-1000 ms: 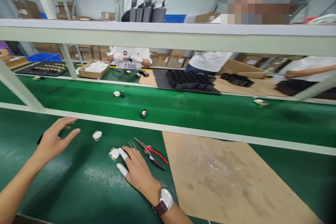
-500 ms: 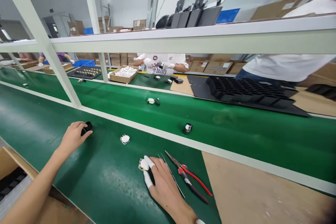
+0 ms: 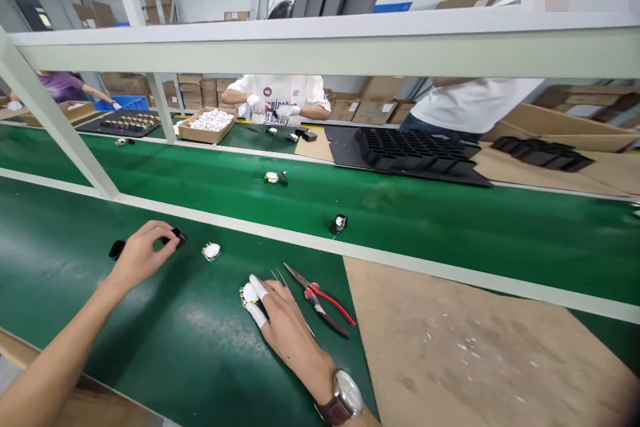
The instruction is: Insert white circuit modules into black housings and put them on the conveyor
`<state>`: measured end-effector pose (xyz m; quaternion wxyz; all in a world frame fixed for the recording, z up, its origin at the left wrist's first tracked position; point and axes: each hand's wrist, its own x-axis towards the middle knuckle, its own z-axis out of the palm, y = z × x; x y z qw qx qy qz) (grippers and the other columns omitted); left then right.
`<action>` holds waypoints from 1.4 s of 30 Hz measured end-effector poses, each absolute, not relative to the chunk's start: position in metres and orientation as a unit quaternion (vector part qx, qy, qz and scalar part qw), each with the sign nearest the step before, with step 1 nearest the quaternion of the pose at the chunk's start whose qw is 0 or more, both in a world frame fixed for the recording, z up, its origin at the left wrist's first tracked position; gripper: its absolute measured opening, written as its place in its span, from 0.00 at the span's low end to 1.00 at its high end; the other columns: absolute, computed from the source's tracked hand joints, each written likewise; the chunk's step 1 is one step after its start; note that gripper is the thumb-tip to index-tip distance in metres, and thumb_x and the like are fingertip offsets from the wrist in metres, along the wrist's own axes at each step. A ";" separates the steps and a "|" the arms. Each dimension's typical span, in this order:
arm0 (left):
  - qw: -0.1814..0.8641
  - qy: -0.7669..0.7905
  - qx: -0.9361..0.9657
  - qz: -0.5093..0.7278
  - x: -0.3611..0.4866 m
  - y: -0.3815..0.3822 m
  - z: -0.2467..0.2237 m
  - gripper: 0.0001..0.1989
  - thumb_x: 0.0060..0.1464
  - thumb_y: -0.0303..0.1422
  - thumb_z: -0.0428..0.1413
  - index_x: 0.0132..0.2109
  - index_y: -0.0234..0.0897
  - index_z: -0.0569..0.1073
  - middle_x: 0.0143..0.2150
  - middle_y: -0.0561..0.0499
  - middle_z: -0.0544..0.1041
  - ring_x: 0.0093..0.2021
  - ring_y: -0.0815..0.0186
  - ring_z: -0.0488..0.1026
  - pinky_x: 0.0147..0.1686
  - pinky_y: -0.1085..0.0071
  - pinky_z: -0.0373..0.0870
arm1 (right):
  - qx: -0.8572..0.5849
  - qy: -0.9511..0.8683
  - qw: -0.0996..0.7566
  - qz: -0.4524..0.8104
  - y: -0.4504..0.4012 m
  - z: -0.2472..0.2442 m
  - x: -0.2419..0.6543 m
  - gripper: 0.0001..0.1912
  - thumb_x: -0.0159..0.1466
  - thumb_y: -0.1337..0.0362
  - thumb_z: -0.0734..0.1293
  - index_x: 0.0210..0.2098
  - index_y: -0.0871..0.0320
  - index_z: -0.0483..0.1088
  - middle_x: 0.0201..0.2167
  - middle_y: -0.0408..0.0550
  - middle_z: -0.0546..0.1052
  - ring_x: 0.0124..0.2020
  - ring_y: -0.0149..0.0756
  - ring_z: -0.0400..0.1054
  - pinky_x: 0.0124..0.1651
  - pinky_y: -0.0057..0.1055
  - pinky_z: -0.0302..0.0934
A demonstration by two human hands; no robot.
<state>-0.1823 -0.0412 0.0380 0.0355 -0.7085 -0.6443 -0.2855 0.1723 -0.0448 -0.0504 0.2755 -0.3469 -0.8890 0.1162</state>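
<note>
My left hand [image 3: 145, 250] is closed, thumb and fingers pinching a small black plastic housing [image 3: 173, 236] just above the green bench. A second black housing [image 3: 117, 250] stands behind that wrist. White finger cots cover the thumb and index finger of my right hand [image 3: 280, 313], which pinch a small circuit board with a white round top [image 3: 249, 294]. Thin metal tweezers [image 3: 303, 313] run along this hand's outer side; whether they are held I cannot tell. Between the hands lies another circuit board with a white round top [image 3: 212, 251].
Red-and-black long-nose pliers [image 3: 320, 300] lie right of my right hand, beside a brown cardboard sheet [image 3: 440, 347]. Beyond a pale rail [image 3: 225, 219], a green belt [image 3: 240, 193] carries several small assemblies. A shelf beam [image 3: 300, 50] crosses above. Co-workers are opposite, one with gloved hands [image 3: 273, 107].
The view has swung right. My left hand has moved rightward along the bench with a black housing, and another housing now shows behind it. My right hand keeps its pinch on the circuit board.
</note>
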 end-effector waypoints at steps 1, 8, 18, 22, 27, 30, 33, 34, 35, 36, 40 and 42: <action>0.004 -0.606 -0.733 -0.308 -0.162 -0.043 0.038 0.09 0.66 0.39 0.57 0.42 0.41 0.79 0.48 0.47 0.80 0.45 0.61 0.80 0.44 0.68 0.77 | -0.354 -0.892 0.265 0.095 -0.048 -0.052 0.172 0.29 0.74 0.70 0.64 0.72 0.60 0.59 0.63 0.60 0.75 0.56 0.53 0.71 0.55 0.52 0.73; -0.071 -0.475 -0.829 -0.285 -0.066 -0.036 0.012 0.09 0.65 0.31 0.56 0.51 0.39 0.76 0.47 0.45 0.78 0.45 0.60 0.79 0.47 0.64 0.79 | -0.364 -0.894 0.260 0.042 -0.054 -0.058 0.171 0.25 0.72 0.73 0.63 0.68 0.62 0.65 0.66 0.62 0.71 0.61 0.57 0.68 0.56 0.54 0.73; -0.161 -0.502 -0.790 -0.314 -0.069 -0.031 -0.015 0.18 0.66 0.42 0.61 0.58 0.39 0.75 0.45 0.47 0.74 0.36 0.64 0.75 0.40 0.64 0.79 | -0.350 -0.896 0.261 0.083 -0.048 -0.047 0.178 0.28 0.73 0.69 0.66 0.70 0.61 0.59 0.57 0.61 0.76 0.55 0.56 0.70 0.55 0.57 0.74; -0.213 -0.494 -0.785 -0.306 -0.081 -0.034 -0.018 0.35 0.59 0.47 0.68 0.68 0.44 0.67 0.57 0.43 0.74 0.47 0.58 0.78 0.48 0.59 0.81 | -0.354 -0.885 0.266 0.144 -0.047 -0.041 0.187 0.36 0.74 0.68 0.65 0.76 0.61 0.47 0.56 0.61 0.74 0.58 0.53 0.69 0.59 0.54 0.73; -0.271 -0.480 -0.788 -0.274 -0.091 -0.033 -0.019 0.40 0.60 0.40 0.67 0.73 0.47 0.59 0.71 0.42 0.69 0.70 0.50 0.68 0.69 0.49 0.68 | -0.351 -0.879 0.290 0.143 -0.046 -0.041 0.188 0.33 0.73 0.72 0.63 0.74 0.56 0.52 0.53 0.57 0.75 0.55 0.51 0.71 0.57 0.52 0.74; -0.309 -0.478 -0.776 -0.273 -0.088 -0.035 -0.021 0.37 0.63 0.35 0.64 0.74 0.47 0.58 0.69 0.44 0.73 0.69 0.53 0.71 0.70 0.51 0.68 | -0.353 -0.863 0.338 0.130 -0.047 -0.038 0.186 0.31 0.72 0.72 0.64 0.71 0.57 0.56 0.51 0.56 0.76 0.53 0.49 0.72 0.55 0.51 0.75; -0.319 -0.471 -0.772 -0.283 -0.081 -0.039 -0.026 0.36 0.65 0.34 0.62 0.74 0.48 0.57 0.67 0.45 0.75 0.66 0.55 0.75 0.68 0.53 0.71 | -0.350 -0.842 0.396 0.106 -0.049 -0.030 0.186 0.30 0.71 0.71 0.65 0.71 0.55 0.57 0.51 0.55 0.76 0.52 0.48 0.72 0.53 0.49 0.75; -0.315 -0.467 -0.775 -0.287 -0.078 -0.041 -0.027 0.36 0.65 0.34 0.62 0.75 0.48 0.57 0.67 0.45 0.75 0.65 0.56 0.75 0.67 0.52 0.72 | -0.349 -0.837 0.409 0.099 -0.050 -0.027 0.186 0.31 0.71 0.71 0.66 0.71 0.55 0.57 0.50 0.55 0.76 0.51 0.48 0.72 0.52 0.49 0.75; -0.308 -0.461 -0.779 -0.292 -0.075 -0.042 -0.028 0.36 0.65 0.34 0.62 0.75 0.49 0.57 0.67 0.45 0.76 0.65 0.56 0.75 0.66 0.52 0.73 | -0.348 -0.834 0.417 0.092 -0.051 -0.024 0.187 0.32 0.71 0.72 0.66 0.71 0.54 0.56 0.51 0.56 0.76 0.51 0.48 0.72 0.52 0.49 0.75; -0.298 -0.455 -0.785 -0.296 -0.072 -0.044 -0.029 0.37 0.66 0.34 0.62 0.75 0.49 0.56 0.66 0.45 0.76 0.65 0.56 0.75 0.65 0.51 0.73 | -0.347 -0.834 0.421 0.083 -0.052 -0.022 0.187 0.33 0.71 0.72 0.66 0.72 0.54 0.56 0.51 0.56 0.76 0.52 0.48 0.72 0.52 0.50 0.74; -0.249 -0.429 -0.810 -0.311 -0.065 -0.047 -0.029 0.38 0.66 0.32 0.62 0.76 0.49 0.53 0.64 0.43 0.77 0.65 0.54 0.72 0.64 0.49 0.74 | -0.342 -0.841 0.417 0.046 -0.054 -0.019 0.186 0.35 0.71 0.73 0.65 0.74 0.55 0.53 0.51 0.58 0.77 0.52 0.50 0.73 0.52 0.51 0.75; -0.232 -0.421 -0.817 -0.318 -0.063 -0.047 -0.029 0.39 0.66 0.31 0.62 0.76 0.49 0.53 0.64 0.43 0.78 0.65 0.53 0.71 0.64 0.48 0.73 | -0.343 -0.843 0.412 0.039 -0.055 -0.019 0.186 0.36 0.71 0.73 0.65 0.75 0.56 0.51 0.51 0.58 0.77 0.52 0.50 0.73 0.52 0.51 0.75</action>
